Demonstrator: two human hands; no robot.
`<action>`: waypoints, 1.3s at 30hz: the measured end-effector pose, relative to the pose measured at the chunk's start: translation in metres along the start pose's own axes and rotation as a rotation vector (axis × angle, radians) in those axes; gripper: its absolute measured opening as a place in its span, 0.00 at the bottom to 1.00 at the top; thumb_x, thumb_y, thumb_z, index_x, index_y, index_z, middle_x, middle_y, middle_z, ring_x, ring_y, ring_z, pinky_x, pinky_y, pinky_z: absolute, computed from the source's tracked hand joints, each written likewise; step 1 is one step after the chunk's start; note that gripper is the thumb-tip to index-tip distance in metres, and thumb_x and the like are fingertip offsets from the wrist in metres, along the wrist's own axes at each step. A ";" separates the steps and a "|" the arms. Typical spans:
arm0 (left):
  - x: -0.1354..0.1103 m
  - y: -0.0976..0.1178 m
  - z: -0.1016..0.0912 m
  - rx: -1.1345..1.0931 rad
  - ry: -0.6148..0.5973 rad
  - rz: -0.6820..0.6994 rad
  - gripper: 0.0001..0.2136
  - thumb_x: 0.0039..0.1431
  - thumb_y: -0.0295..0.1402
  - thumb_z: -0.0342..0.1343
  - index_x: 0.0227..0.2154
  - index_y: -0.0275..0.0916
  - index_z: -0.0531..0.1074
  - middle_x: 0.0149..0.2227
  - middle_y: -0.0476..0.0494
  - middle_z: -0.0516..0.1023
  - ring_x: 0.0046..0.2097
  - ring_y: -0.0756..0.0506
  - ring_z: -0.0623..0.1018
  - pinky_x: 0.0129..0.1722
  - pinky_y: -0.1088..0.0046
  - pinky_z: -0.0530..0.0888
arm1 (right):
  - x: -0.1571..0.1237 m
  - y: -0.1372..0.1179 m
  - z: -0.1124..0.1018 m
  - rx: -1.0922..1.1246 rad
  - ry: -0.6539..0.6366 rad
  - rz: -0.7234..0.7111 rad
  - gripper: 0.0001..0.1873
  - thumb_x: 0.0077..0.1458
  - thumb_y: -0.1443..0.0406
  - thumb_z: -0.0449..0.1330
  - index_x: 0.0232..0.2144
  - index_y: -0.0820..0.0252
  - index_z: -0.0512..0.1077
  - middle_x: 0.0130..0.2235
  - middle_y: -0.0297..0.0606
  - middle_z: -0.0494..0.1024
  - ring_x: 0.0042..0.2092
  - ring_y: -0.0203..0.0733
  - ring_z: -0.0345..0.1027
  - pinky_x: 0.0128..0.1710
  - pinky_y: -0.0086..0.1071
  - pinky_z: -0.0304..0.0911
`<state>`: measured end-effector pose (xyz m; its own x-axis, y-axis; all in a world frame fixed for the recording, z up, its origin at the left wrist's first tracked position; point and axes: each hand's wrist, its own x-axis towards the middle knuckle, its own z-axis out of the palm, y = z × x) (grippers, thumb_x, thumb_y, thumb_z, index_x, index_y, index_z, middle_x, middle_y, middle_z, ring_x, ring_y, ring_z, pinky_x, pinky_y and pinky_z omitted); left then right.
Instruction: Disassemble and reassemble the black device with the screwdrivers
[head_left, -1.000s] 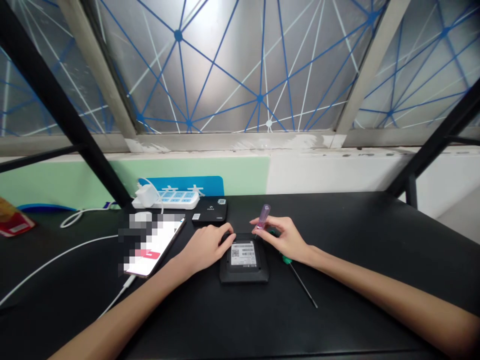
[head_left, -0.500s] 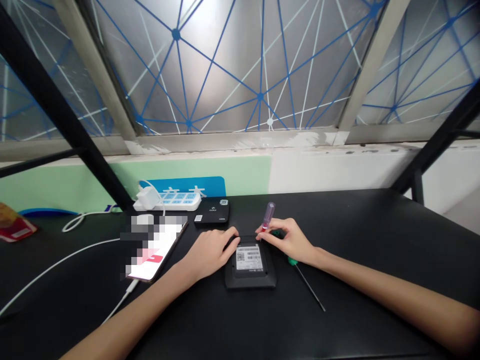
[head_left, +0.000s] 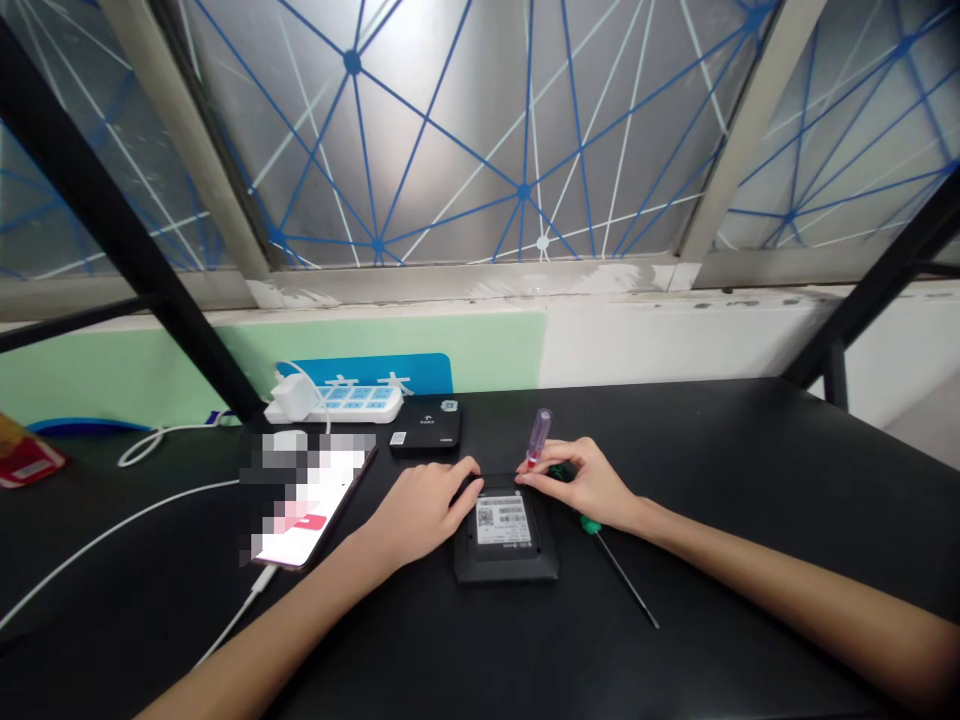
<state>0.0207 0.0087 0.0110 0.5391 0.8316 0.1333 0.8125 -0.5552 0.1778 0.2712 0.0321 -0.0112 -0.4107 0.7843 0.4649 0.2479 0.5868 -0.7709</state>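
A black electronic device (head_left: 506, 568) lies on the table with a white barcode label on its upward side; its exact kind does not show. My left hand (head_left: 424, 510) grips its upper left corner, thumb on the near side and fingers curled at the far edge. Pinched in my right hand (head_left: 585, 485) is a small screwdriver (head_left: 539, 435) with a clear purple handle and a red collar. It stands nearly upright, its tip at the device's upper right corner, partly hidden by the fingers. A second, green-handled screwdriver (head_left: 626, 577) lies under my right hand, its shaft pointing toward me.
A phone (head_left: 322, 500) with a charging cable lies left, partly pixelated. Behind stand a black box (head_left: 426, 427) and a white power strip (head_left: 360, 404) with a plugged-in adapter. A red-and-yellow packet (head_left: 28, 455) sits far left. Black metal bars slant at both sides.
The view has shifted slightly, moving the table things a little. Both hands keep their places on the device and the purple screwdriver, which has barely changed its tilt.
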 end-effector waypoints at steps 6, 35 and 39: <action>-0.001 0.000 0.000 0.016 -0.007 0.008 0.17 0.72 0.43 0.37 0.44 0.43 0.69 0.29 0.46 0.77 0.32 0.41 0.79 0.31 0.70 0.67 | 0.000 -0.005 0.000 -0.025 -0.012 -0.026 0.08 0.56 0.60 0.65 0.30 0.58 0.81 0.33 0.40 0.82 0.34 0.44 0.76 0.37 0.38 0.71; -0.002 0.004 0.001 0.044 -0.018 -0.003 0.15 0.72 0.40 0.37 0.43 0.42 0.68 0.32 0.45 0.78 0.34 0.41 0.80 0.29 0.70 0.67 | -0.001 -0.001 0.001 -0.073 -0.024 -0.064 0.06 0.58 0.63 0.63 0.33 0.60 0.78 0.34 0.40 0.79 0.33 0.39 0.71 0.36 0.33 0.68; -0.002 0.004 0.001 0.043 -0.015 -0.009 0.14 0.72 0.40 0.38 0.43 0.42 0.68 0.31 0.46 0.78 0.34 0.40 0.80 0.29 0.69 0.67 | -0.002 -0.003 0.002 -0.079 -0.022 -0.098 0.06 0.58 0.65 0.63 0.34 0.61 0.79 0.34 0.40 0.79 0.33 0.39 0.71 0.36 0.33 0.69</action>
<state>0.0229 0.0054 0.0108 0.5346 0.8369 0.1176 0.8260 -0.5468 0.1366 0.2701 0.0284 -0.0108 -0.4555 0.7181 0.5262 0.2736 0.6753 -0.6849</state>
